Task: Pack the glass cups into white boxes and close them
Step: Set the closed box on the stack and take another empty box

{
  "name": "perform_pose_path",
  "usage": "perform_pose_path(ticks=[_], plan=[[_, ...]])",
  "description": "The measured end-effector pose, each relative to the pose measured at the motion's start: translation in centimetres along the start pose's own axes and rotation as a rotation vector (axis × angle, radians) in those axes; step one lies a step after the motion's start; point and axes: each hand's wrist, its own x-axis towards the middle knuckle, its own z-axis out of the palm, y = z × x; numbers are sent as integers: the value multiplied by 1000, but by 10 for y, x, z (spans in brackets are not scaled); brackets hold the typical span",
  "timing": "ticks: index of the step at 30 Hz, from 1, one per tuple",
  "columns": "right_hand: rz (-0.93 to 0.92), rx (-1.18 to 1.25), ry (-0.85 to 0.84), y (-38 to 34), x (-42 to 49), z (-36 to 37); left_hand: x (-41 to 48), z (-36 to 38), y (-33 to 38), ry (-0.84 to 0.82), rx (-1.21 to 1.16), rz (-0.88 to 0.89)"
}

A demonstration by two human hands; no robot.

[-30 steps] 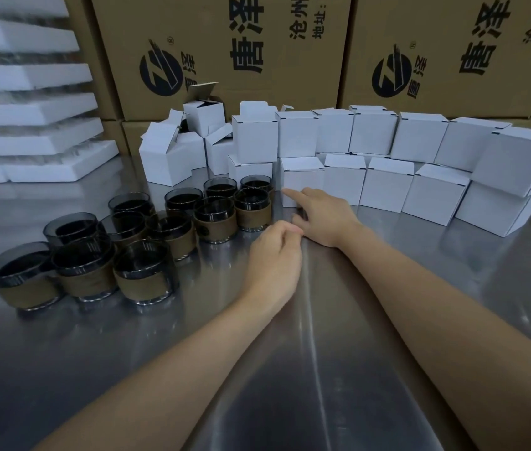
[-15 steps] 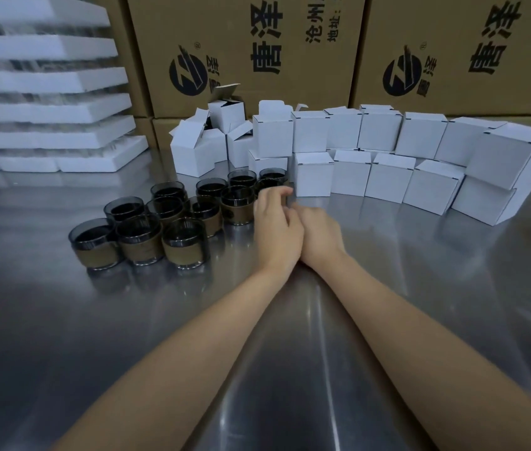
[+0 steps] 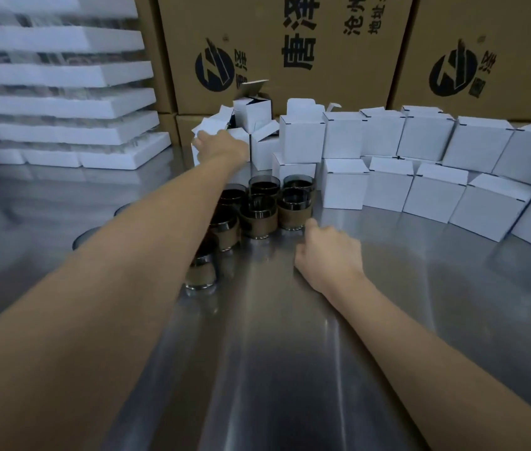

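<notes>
Several dark glass cups (image 3: 259, 211) with tan bands stand grouped on the steel table; my left forearm hides some of them. My left hand (image 3: 217, 145) is stretched far over the cups and lies on an open white box (image 3: 207, 130) in the pile at the back; its fingers are blurred, so the grip is unclear. My right hand (image 3: 326, 252) rests on the table with fingers loosely curled, just right of the nearest cup (image 3: 293, 209), holding nothing. Closed white boxes (image 3: 344, 183) stand in two rows to the right.
Large brown cartons (image 3: 290, 50) form a wall behind the boxes. A stack of white foam trays (image 3: 56, 102) fills the back left. The steel table (image 3: 274, 353) stretches toward me between my arms.
My left hand left the right hand and reached forward over the cups to the open box pile. My right hand stayed near the cups. The view shifted closer.
</notes>
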Motion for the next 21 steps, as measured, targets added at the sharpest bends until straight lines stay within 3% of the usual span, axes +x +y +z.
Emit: perform_pose_path(ticks=[2,7,13,17,21], plan=[[-11,22,2,2,0,1,14,4,-4,-45,10,-102],[-26,29,-4,4,2,4,44,18,-9,-176,-45,-87],[-41,40,-12,6,3,6,69,41,-18,-153,-221,-91],[-37,54,-1,6,3,5,72,42,-23,-12,-377,-119],[-29,85,0,6,1,2,51,21,-12,243,-567,-109]])
